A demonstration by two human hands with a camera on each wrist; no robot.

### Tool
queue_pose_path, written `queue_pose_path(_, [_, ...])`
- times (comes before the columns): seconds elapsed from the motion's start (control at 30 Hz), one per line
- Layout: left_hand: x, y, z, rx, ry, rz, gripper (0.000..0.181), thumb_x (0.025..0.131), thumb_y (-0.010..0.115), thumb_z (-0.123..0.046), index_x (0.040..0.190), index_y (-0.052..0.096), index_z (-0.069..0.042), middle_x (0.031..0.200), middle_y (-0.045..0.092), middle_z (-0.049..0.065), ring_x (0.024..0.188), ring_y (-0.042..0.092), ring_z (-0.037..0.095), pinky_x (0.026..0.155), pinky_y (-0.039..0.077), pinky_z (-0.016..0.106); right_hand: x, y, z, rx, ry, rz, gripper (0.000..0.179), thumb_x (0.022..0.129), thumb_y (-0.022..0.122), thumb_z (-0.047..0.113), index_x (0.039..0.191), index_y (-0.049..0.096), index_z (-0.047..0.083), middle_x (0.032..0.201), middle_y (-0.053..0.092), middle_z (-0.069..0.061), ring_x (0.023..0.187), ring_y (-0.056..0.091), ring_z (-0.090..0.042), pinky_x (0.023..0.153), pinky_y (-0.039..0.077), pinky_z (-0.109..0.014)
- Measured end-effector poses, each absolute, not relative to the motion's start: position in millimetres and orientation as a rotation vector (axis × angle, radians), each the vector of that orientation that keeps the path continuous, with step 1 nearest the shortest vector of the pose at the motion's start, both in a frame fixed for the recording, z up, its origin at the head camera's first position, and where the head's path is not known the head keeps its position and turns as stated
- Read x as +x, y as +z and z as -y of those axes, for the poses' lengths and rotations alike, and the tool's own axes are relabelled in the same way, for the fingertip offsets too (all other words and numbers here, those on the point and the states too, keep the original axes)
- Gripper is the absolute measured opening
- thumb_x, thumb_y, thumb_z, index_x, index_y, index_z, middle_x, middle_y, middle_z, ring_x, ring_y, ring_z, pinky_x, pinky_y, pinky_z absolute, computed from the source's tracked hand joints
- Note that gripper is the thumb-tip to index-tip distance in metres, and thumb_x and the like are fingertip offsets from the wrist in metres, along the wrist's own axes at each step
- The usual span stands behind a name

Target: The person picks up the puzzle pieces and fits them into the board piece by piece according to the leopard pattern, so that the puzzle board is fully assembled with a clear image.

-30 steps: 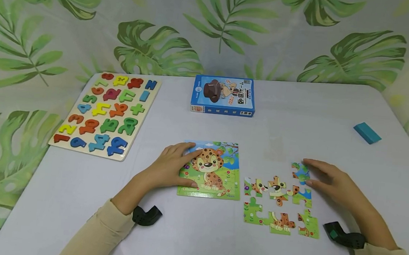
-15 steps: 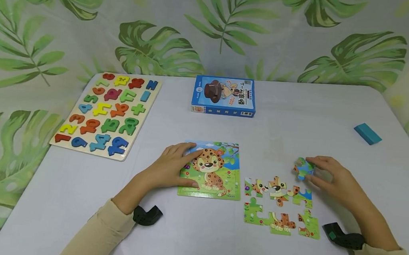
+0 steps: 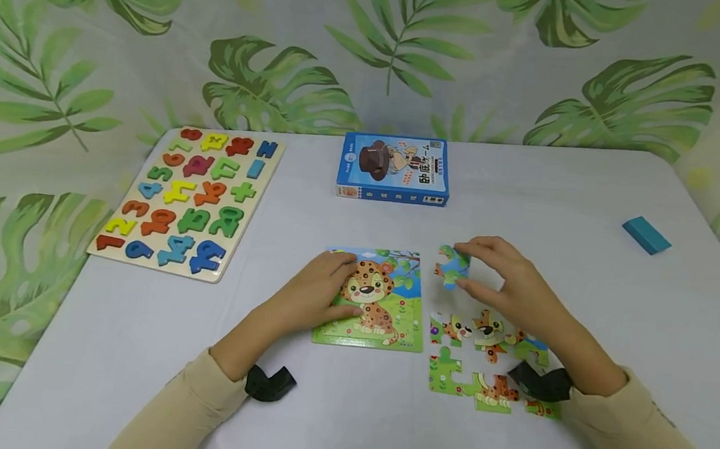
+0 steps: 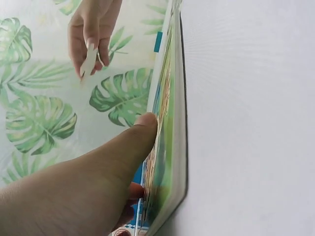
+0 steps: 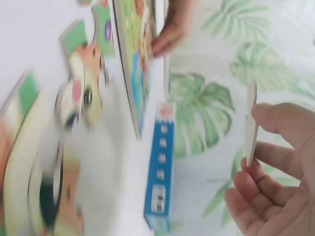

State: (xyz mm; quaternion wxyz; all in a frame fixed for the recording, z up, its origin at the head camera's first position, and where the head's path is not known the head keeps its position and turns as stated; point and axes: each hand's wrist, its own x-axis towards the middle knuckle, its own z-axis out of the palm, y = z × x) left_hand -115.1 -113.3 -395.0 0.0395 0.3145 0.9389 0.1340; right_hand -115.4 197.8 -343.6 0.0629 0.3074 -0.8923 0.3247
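My right hand (image 3: 514, 282) pinches a jigsaw puzzle piece (image 3: 453, 266) between thumb and fingers, above the table. The piece shows blue sky and green leaves, and appears edge-on in the right wrist view. My left hand (image 3: 313, 295) rests on the left side of a square leopard picture board (image 3: 400, 319). Its thumb touches the picture in the left wrist view. Right of the board, loose leopard puzzle pieces (image 3: 490, 328) lie in two rough rows on the white table. My right wrist and its camera hide some of the rightmost ones.
A blue card-game box (image 3: 393, 169) stands at the back middle. A board of coloured wooden numbers (image 3: 187, 204) lies at the back left. A teal block (image 3: 647, 235) is at the far right. Leaf-patterned cloth (image 3: 282, 84) hangs behind the table.
My right hand has lifted the jigsaw piece from the upper right of the loose pieces and carried it left, near the board. My left hand has shifted slightly right on the board.
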Motion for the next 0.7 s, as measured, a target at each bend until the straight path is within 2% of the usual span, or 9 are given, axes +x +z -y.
queue_pose_path(0.1, [-115, -394, 110, 0.933, 0.465, -2.827, 0.077, 0.082, 0.054, -0.053, 0.135, 0.036, 0.001, 0.139, 0.033, 0.013, 0.128, 0.028, 0.024, 0.103, 0.023, 0.032, -123, -349, -176, 0.982, 1.04, 2.711, 0.046, 0.079, 0.069, 0.011, 0.121, 0.054, 0.003, 0.118, 0.048, -0.01, 0.111, 0.045, -0.026, 0.086, 0.042, -0.043])
queue_pose_path(0.2, [-115, -394, 109, 0.92, 0.492, -2.82, 0.077, 0.082, 0.055, -0.053, 0.135, 0.036, -0.001, 0.138, 0.034, 0.012, 0.127, 0.03, 0.024, 0.102, 0.026, 0.033, -130, -357, -159, 1.001, 1.049, 2.782, 0.045, 0.08, 0.068, 0.013, 0.122, 0.054, 0.003, 0.119, 0.048, -0.013, 0.111, 0.044, -0.027, 0.088, 0.041, -0.043])
queue_pose_path(0.37, [-118, -396, 107, 1.008, 0.457, -2.841, 0.072, 0.082, 0.054, -0.055, 0.139, 0.034, -0.016, 0.132, 0.039, 0.01, 0.12, 0.037, 0.024, 0.098, 0.032, 0.037, -142, -370, -144, 1.009, 0.992, 2.938, 0.045, 0.082, 0.067, 0.014, 0.122, 0.054, 0.0, 0.118, 0.048, -0.016, 0.111, 0.044, -0.029, 0.09, 0.04, -0.043])
queue_pose_path(0.5, [-120, -398, 103, 1.101, 0.334, -2.874, 0.072, 0.081, 0.05, -0.06, 0.141, 0.03, -0.027, 0.12, 0.045, 0.011, 0.112, 0.041, 0.025, 0.088, 0.038, 0.04, -148, -378, -141, 1.007, 0.947, 3.009, 0.044, 0.083, 0.065, 0.015, 0.123, 0.054, 0.001, 0.118, 0.049, -0.014, 0.111, 0.044, -0.028, 0.092, 0.038, -0.042])
queue_pose_path(0.7, [-119, -394, 94, 1.149, 0.138, -2.912, 0.071, 0.079, 0.044, -0.066, 0.14, 0.031, -0.033, 0.104, 0.044, 0.011, 0.094, 0.041, 0.025, 0.069, 0.037, 0.034, -152, -383, -138, 1.068, 0.875, 3.003, 0.043, 0.083, 0.066, 0.015, 0.122, 0.055, 0.002, 0.116, 0.049, -0.012, 0.108, 0.043, -0.028, 0.091, 0.038, -0.042])
